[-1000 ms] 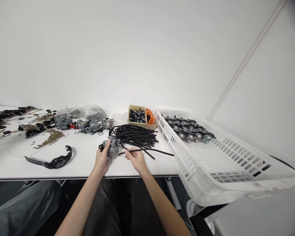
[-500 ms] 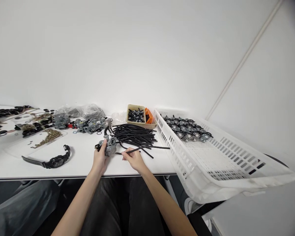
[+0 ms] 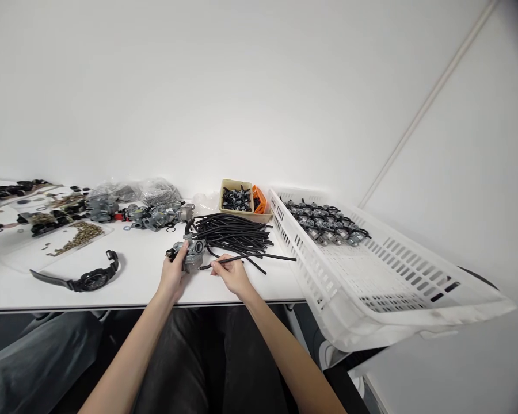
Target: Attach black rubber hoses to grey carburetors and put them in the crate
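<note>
My left hand (image 3: 172, 275) is closed around a small grey metal carburetor (image 3: 191, 253) resting on the white table (image 3: 138, 282). My right hand (image 3: 231, 275) pinches a thin black rubber hose (image 3: 246, 258) near its left end, and that end sits right against the carburetor's side. Just behind both hands lies a pile of black hoses (image 3: 235, 233).
A tan bin of black clips (image 3: 239, 200) and an orange bin (image 3: 261, 201) stand behind the hoses. A large white slotted crate (image 3: 371, 276) with several carburetors (image 3: 326, 221) overhangs the table at right. A black wristwatch (image 3: 84, 278), loose parts and bags lie to the left.
My right hand drew the hose leftward until its end reached the carburetor. The left hand kept hold of the carburetor. The camera view shifted slightly.
</note>
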The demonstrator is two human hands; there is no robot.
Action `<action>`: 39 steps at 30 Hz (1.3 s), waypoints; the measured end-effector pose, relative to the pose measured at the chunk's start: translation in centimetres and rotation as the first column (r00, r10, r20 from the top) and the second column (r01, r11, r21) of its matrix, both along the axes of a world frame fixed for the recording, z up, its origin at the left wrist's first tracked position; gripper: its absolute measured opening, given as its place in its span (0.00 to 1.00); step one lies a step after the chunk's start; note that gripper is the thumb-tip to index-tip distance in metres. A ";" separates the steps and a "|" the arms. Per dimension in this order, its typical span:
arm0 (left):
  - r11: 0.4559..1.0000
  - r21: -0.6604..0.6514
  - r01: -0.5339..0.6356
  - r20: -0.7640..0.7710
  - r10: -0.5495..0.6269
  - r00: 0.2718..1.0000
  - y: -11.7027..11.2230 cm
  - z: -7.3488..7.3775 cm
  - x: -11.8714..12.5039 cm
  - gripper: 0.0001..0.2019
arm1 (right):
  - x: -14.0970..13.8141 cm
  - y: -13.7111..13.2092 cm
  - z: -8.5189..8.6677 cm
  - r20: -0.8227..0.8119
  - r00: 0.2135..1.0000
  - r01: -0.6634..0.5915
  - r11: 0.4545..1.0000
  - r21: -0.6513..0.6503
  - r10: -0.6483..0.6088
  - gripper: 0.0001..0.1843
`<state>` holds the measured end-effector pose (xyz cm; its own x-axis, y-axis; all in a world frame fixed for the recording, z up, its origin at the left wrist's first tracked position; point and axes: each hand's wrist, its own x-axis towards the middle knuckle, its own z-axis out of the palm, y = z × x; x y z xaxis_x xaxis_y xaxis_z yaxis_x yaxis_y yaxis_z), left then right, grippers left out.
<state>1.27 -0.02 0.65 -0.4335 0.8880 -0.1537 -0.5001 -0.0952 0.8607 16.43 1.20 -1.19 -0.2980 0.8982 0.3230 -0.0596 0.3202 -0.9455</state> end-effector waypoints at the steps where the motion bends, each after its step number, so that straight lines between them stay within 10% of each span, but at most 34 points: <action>1: 1.000 0.010 -0.011 0.013 0.011 1.000 0.0 0.0 0.0 0.17 | 0.0 -0.1 0.0 0.012 1.000 -0.007 1.000 0.013 0.007 0.12; 39: 0.987 0.094 0.128 -0.100 -0.119 0.988 0.0 -0.7 0.1 0.20 | -0.1 -1.0 1.1 0.515 0.856 -0.116 0.958 0.263 -0.038 0.21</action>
<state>1.41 -0.03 -0.02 -0.3276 0.9445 -0.0256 -0.4308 -0.1252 0.8937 16.30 0.23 -0.12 -0.5216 0.7800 0.3458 0.3882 0.5779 -0.7179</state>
